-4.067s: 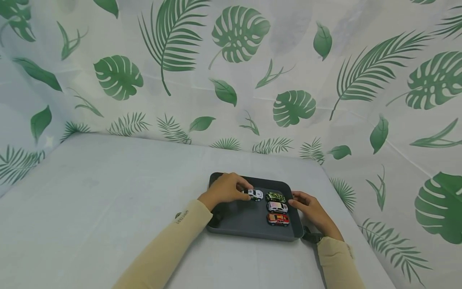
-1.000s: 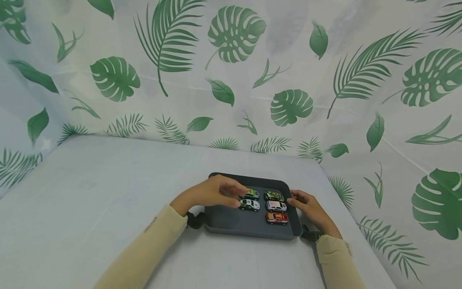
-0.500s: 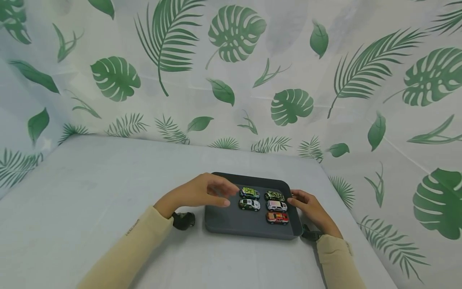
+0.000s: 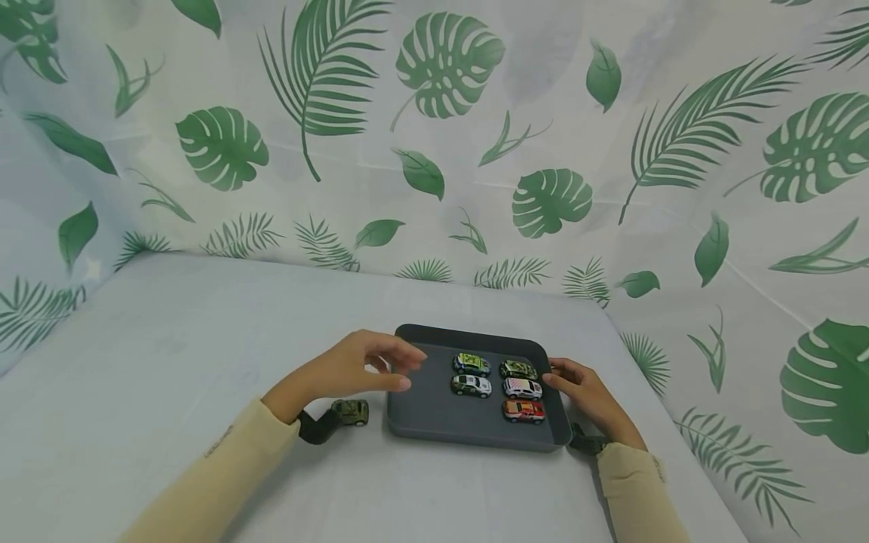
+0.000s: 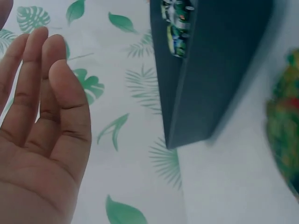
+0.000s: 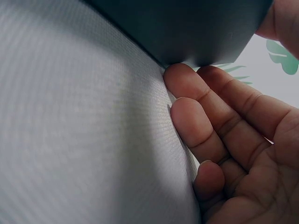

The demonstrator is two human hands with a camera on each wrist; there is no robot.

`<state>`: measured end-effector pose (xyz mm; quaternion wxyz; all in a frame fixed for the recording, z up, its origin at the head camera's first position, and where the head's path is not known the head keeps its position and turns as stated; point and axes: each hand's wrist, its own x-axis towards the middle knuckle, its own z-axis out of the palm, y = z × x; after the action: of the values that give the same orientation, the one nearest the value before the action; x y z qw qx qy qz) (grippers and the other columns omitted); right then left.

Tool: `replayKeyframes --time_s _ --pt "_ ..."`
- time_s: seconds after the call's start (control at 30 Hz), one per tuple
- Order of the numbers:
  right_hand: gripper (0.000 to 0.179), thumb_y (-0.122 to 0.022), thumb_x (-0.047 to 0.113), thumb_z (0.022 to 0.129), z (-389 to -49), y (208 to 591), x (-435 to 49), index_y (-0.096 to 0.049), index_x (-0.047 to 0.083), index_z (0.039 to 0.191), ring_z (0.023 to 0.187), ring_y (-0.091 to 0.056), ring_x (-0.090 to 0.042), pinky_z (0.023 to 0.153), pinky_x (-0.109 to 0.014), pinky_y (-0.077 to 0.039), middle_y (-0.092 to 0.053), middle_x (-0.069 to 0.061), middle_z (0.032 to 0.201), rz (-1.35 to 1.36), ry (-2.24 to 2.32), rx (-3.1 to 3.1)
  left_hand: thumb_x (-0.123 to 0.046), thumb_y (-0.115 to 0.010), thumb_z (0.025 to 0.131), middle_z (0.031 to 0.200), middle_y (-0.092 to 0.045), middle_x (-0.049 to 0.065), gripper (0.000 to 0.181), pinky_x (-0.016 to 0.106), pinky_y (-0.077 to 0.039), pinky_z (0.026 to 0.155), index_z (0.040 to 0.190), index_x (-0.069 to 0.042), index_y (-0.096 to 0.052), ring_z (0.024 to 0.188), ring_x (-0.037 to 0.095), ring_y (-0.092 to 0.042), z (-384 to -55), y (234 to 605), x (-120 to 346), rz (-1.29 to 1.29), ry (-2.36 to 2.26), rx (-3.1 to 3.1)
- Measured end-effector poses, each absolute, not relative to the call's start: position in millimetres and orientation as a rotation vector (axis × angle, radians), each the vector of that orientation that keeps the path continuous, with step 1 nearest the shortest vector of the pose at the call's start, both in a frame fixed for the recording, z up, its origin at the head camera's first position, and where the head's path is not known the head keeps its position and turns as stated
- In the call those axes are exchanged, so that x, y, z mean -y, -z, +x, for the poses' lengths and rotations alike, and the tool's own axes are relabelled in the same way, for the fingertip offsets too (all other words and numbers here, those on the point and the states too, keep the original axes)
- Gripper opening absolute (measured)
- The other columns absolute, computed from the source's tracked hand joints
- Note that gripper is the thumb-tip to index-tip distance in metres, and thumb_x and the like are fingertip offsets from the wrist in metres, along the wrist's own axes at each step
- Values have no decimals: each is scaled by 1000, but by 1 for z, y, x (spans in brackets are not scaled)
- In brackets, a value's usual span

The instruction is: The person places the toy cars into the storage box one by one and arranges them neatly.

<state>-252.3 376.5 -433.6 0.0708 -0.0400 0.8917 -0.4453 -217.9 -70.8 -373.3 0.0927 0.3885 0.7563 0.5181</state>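
Observation:
My left hand (image 4: 353, 366) hovers over the left rim of a dark grey tray (image 4: 434, 418), fingers extended, thumb apart and nothing held. In the left wrist view its palm and loosely bent fingers (image 5: 58, 93) lie beside the tray's outer wall. My right hand (image 4: 591, 396) grips the tray's right side, thumb at the rim and fingers against the outside. Inside stand two columns of toy cars: a yellow-green car (image 4: 471, 363) behind a white-and-green one (image 4: 471, 386), and, to their right, a green camouflage car (image 4: 519, 369), a white-and-pink car (image 4: 523, 388) and a red-orange car (image 4: 523, 412).
Another camouflage toy car (image 4: 351, 412) sits on the white tabletop (image 4: 204, 362) left of the tray, just beside my left wrist. A leaf-printed cloth (image 4: 475, 151) rises behind the table and along its sides.
My left hand, which held the white-and-green car earlier, has let go of it in front of the yellow-green one and drawn back left. The camouflage car outside the tray now shows. My right hand stays put.

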Motion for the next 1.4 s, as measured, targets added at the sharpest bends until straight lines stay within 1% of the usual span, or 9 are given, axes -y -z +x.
replayKeyframes --time_s 0.07,0.23,0.4,0.5,0.63,0.83,1.03,1.23,1.4 --pt "59 -64 24 110 -252 434 -376 -47 -13 153 118 -64 -23 116 -65 -42 -68 -22 130 -120 1339 -2681 -13 -76 102 129 -75 17 38 35 -60 93 138 -1 -71 115 36 -70 -216 377 75 1154 -1545 -2260" --pt "60 -64 24 110 -253 435 -377 -47 -13 154 118 -63 -23 116 -65 -42 -67 -22 132 -122 1341 -2676 -14 -77 102 125 -77 12 37 35 -61 91 136 -1 -72 114 37 -71 -214 385 84 1137 -1549 -2304" --pt "59 -64 23 110 -254 436 -378 -47 -13 153 116 -62 -18 117 -65 -41 -68 -20 129 -118 1344 -2674 -15 -77 102 125 -76 18 37 34 -61 92 136 -1 -72 115 38 -71 -211 393 90 1104 -1562 -2298" --pt "59 -64 23 110 -254 437 -380 -47 -13 153 115 -62 -17 117 -65 -40 -68 -19 129 -113 1347 -2674 -14 -77 102 126 -75 21 37 33 -60 92 136 0 -72 114 35 -71 -210 399 93 1083 -1561 -2291" --pt "59 -65 24 110 -255 437 -380 -47 -13 153 116 -63 -19 118 -66 -39 -68 -21 131 -113 1352 -2675 -14 -76 103 126 -74 20 38 33 -60 92 136 3 -71 112 32 -71 -208 406 97 1063 -1547 -2294" --pt "59 -65 23 110 -254 435 -379 -48 -13 153 116 -64 -20 117 -66 -40 -68 -22 130 -124 1350 -2682 -16 -76 103 126 -75 19 39 33 -60 91 136 3 -71 113 42 -70 -208 414 104 1044 -1539 -2305" --pt "59 -65 24 109 -252 434 -376 -48 -13 153 116 -63 -20 117 -65 -40 -68 -22 130 -121 1353 -2673 -17 -78 102 126 -74 19 39 33 -59 92 135 1 -72 114 37 -70 -210 419 112 987 -1500 -2346" --pt "59 -65 24 109 -251 433 -376 -48 -13 152 118 -63 -21 117 -65 -40 -68 -22 130 -116 1350 -2674 -18 -78 101 131 -73 19 41 34 -59 94 136 2 -71 118 39 -69 -212 423 117 935 -1479 -2320" --pt "59 -65 24 110 -252 433 -376 -49 -13 152 118 -64 -21 118 -66 -40 -68 -22 130 -121 1346 -2682 -18 -83 97 133 -72 17 46 36 -57 95 136 1 -71 119 32 -68 -214 424 119 915 -1421 -2316"
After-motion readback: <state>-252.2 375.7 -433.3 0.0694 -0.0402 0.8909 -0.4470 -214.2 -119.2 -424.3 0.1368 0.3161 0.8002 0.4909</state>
